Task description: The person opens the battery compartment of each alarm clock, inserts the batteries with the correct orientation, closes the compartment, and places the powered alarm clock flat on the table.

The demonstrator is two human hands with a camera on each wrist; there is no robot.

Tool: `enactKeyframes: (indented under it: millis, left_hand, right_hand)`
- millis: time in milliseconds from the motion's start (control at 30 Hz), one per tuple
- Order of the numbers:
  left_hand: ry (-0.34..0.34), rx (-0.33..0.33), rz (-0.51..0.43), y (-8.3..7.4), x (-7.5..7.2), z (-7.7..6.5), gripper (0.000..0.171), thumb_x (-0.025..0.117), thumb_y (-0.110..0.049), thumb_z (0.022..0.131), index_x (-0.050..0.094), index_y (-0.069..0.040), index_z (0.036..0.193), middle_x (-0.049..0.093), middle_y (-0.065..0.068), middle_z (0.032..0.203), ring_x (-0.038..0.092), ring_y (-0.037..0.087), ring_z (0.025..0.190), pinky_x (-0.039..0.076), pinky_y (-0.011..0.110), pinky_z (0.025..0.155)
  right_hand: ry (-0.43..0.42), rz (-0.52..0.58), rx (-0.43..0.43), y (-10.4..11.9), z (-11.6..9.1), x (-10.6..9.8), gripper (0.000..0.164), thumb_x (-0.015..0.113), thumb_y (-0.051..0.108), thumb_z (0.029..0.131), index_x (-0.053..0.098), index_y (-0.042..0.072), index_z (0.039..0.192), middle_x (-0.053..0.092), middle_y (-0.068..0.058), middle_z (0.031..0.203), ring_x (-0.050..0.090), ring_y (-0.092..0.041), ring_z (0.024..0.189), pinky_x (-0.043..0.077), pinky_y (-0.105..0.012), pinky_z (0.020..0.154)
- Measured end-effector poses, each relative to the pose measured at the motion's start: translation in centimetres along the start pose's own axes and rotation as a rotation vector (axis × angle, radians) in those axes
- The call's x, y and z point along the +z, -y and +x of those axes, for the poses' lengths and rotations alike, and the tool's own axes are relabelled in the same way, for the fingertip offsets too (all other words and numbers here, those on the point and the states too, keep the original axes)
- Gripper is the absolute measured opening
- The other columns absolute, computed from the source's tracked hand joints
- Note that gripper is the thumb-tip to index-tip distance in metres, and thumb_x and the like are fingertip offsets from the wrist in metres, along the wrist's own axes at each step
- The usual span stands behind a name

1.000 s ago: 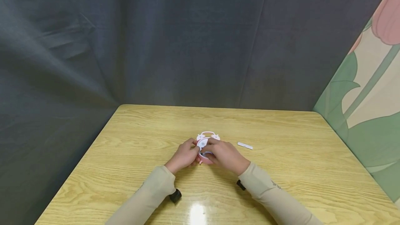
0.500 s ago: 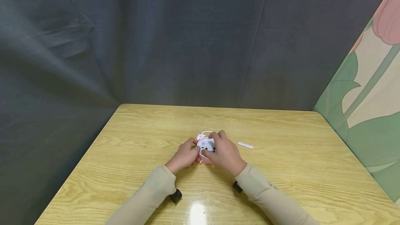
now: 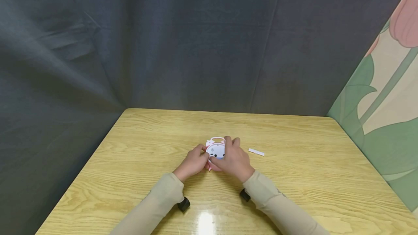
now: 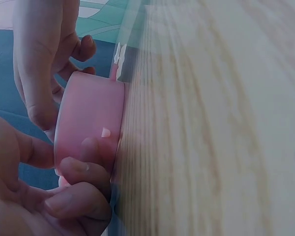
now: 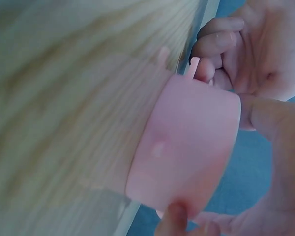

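Note:
A pink twin-bell alarm clock (image 3: 217,148) with a white back lies back up on the table, bells and handle pointing away. My left hand (image 3: 192,162) grips its left side, thumb on the back's edge and fingers curled against the pink wall (image 4: 88,118). On the right side my right hand (image 3: 236,159) holds the clock, its thumb over the lower part of the back and its fingers near the right bell. A bit of blue (image 3: 220,158) shows beside that thumb, mostly covered. In the right wrist view the pink casing (image 5: 187,142) sits between thumb and fingers.
A thin white plastic strip, like a battery cover (image 3: 256,152), lies on the wooden table (image 3: 294,177) to the right of the clock. A dark curtain (image 3: 202,42) hangs behind, and a flower-patterned panel (image 3: 388,104) stands on the right.
My right hand has shifted from over the lower back of the clock to its right side, uncovering more of the white back. The left hand and the clock have stayed put.

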State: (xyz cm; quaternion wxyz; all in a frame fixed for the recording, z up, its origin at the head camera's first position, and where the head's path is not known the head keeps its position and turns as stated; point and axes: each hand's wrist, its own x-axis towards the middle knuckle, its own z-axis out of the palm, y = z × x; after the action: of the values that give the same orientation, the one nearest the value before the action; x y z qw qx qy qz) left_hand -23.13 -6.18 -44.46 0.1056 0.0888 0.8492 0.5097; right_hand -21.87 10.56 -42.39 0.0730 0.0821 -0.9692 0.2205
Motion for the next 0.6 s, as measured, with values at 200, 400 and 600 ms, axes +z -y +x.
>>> enactKeyframes:
  millis: [200,400,600]
  left_hand:
    - [-0.005,0.009,0.025,-0.13,-0.07,-0.04,0.033,0.044,-0.017,0.094,0.053,0.000,0.121,0.064,0.002,0.068,0.046,0.011,0.049,0.038,0.024,0.047]
    - [-0.002,0.003,0.030,-0.10,-0.09,0.04,0.034,0.044,-0.016,0.094,0.053,0.001,0.122,0.063,0.003,0.068,0.049,0.011,0.053,0.039,0.024,0.050]
    - [-0.004,0.009,0.049,-0.19,-0.16,-0.05,0.031,0.045,-0.017,0.095,0.054,0.001,0.118,0.062,0.004,0.071,0.051,0.012,0.056,0.040,0.025,0.051]
  right_hand:
    - [0.074,0.027,0.056,0.28,0.26,0.08,0.098,0.075,0.049,0.080,0.029,-0.001,0.151,0.046,-0.027,0.115,0.056,-0.024,0.068,0.049,-0.040,0.054]
    - [0.106,0.045,0.071,0.27,0.33,0.13,0.102,0.075,0.047,0.081,0.023,-0.001,0.154,0.047,-0.028,0.115,0.057,-0.024,0.069,0.048,-0.039,0.053]
    - [0.157,0.078,0.113,0.22,0.67,0.01,0.108,0.077,0.046,0.080,0.016,-0.002,0.156,0.047,-0.034,0.123,0.059,-0.027,0.071,0.052,-0.045,0.061]
